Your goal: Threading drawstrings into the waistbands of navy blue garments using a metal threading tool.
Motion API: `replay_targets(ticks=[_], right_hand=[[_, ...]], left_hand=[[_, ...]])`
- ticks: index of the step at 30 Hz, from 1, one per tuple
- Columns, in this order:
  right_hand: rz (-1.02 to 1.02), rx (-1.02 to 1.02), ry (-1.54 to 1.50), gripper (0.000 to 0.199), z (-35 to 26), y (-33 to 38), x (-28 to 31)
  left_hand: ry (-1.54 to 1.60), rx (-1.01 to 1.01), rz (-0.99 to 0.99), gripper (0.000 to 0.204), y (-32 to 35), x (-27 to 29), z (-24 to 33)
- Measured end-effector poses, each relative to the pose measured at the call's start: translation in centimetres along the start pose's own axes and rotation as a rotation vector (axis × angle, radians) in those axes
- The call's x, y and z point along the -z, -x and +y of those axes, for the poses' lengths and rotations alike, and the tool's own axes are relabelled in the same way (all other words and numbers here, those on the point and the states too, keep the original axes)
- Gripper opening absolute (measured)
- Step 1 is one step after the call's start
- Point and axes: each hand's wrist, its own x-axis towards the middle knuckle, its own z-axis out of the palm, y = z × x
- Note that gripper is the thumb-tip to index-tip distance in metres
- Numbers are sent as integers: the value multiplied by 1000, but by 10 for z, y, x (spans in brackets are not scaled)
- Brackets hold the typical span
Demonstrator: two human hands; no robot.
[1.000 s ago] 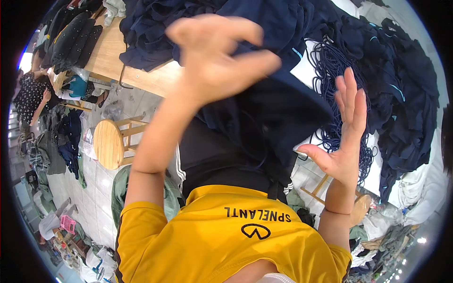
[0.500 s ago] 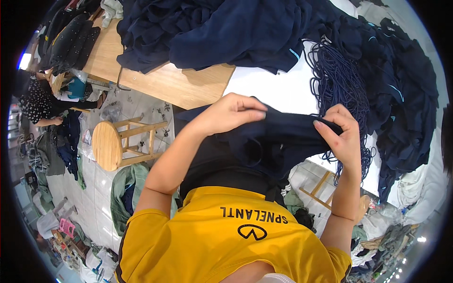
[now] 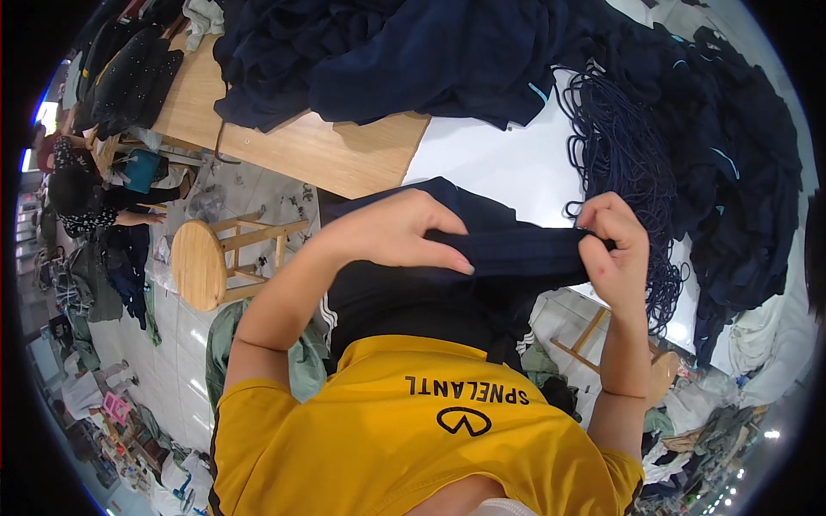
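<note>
Dark navy knit garment [image 3: 508, 258], soft and stretchy-looking, held in mid-frame just above the person's yellow shirt [image 3: 413, 430], its lower part draping out of sight against the body.

Far left of frame: round pale wooden stool [image 3: 200, 265] on the tiled floor, well apart from the hands; a co-worker's arm shows beyond it at the left edge.

Upper left: light wooden surface [image 3: 327, 155] carrying a heap of dark navy garments [image 3: 404, 60] across the top of the frame.

Centre left: left hand [image 3: 404, 234] lies over the top of the held garment, fingers curled down across a folded edge, thumb underneath. Closed on the cloth.

Centre: white sheet [image 3: 490, 163] covers the surface behind the garment.

Centre right: right hand [image 3: 613, 249] pinches the garment's other end, fingers bunched tightly, narrow grip. The cloth runs taut and roughly level between the two hands.

Right: tangle of dark blue cords [image 3: 628, 155] lying on the white sheet, just behind the right hand; more navy garments piled further right.

Judgement on handling: the stretch looks best kept even, both grips on the same edge so the band stays flat and untwisted; the right-hand pinch seems the finer control point, the left steadying.
</note>
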Motion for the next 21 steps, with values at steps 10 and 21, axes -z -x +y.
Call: replay_targets(ticks=[10, 21], right_hand=[[-378, 1, -243, 80, -21, -13, -38], [182, -138, 556, 89, 54, 7, 28]], left_hand=[[-121, -212, 509, 21, -26, -58, -2], [-1477, -545, 1362, 28, 79, 106, 18]])
